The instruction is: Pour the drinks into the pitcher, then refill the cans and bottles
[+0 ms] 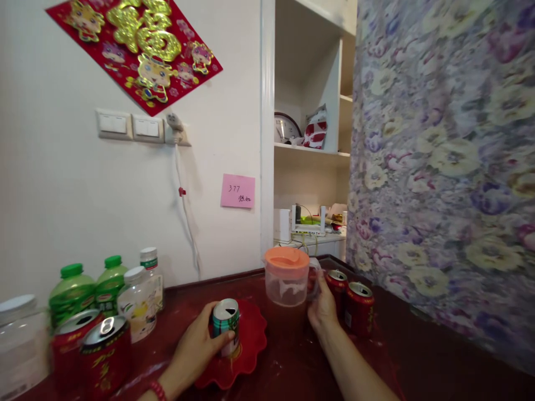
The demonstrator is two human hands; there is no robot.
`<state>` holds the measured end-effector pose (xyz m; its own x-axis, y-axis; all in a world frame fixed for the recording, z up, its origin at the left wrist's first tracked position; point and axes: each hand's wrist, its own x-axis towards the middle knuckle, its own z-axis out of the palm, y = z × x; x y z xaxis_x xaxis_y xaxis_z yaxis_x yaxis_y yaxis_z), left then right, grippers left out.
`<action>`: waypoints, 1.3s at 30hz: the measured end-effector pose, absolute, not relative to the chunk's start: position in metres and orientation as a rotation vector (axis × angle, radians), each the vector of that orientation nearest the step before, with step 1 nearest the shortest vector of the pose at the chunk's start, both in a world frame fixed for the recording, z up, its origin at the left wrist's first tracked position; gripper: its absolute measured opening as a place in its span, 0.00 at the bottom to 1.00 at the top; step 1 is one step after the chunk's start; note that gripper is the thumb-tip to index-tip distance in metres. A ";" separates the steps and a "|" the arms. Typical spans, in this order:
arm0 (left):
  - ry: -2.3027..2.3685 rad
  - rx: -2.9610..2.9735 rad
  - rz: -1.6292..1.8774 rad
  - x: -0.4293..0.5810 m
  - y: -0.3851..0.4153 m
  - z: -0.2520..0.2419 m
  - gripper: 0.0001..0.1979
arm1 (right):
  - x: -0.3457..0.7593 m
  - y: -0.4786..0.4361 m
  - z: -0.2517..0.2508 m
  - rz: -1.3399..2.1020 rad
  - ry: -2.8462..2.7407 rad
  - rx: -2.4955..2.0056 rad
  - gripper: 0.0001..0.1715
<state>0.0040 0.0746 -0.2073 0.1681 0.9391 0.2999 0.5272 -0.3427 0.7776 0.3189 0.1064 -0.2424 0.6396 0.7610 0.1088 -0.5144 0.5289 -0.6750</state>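
Your left hand (pixel 194 348) was grasping the green-and-white can (pixel 226 326), thumb across its front, the can upright over the red scalloped plate (pixel 253 334); your right hand (pixel 324 312) was grasping the handle of the clear pitcher (pixel 284 292), which stood to the right of the plate under an orange lid (pixel 286 258). Obstructions were noted on both sides: two red cans (pixel 358 312) stood just beyond your right hand, and two larger-looking red cans (pixel 106 359) occupied the left foreground. Behind the latter stood two green-capped bottles (pixel 111 284), a white-lidded jar (pixel 137 306) and a slimmer white-capped bottle (pixel 150 259). The raised back edge of the tabletop (pixel 276 384) ran along the wall (pixel 209 150), and the floral curtain (pixel 438 167) bounded the right side. A strip of tabletop separated plate from pitcher, and more surface extended forward of the right-hand cans. The frame cut off the large jar (pixel 20 348) at far left and both your forearms. Your left fingers were largely hidden behind the can, and your right ones were partly concealed at the handle. Whether the can touched the plate, and where the pitcher's base lay, could not be determined.
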 end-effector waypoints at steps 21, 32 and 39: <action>1.433 1.958 1.033 0.007 0.054 -0.207 0.28 | 0.326 0.081 -0.186 0.826 -0.437 -0.639 0.14; 1.484 1.917 1.044 0.009 0.050 -0.205 0.28 | 0.320 0.061 -0.159 0.834 -0.557 -0.670 0.32; 1.482 1.915 1.052 0.009 0.047 -0.201 0.27 | 0.314 0.056 -0.158 0.818 -0.602 -0.742 0.33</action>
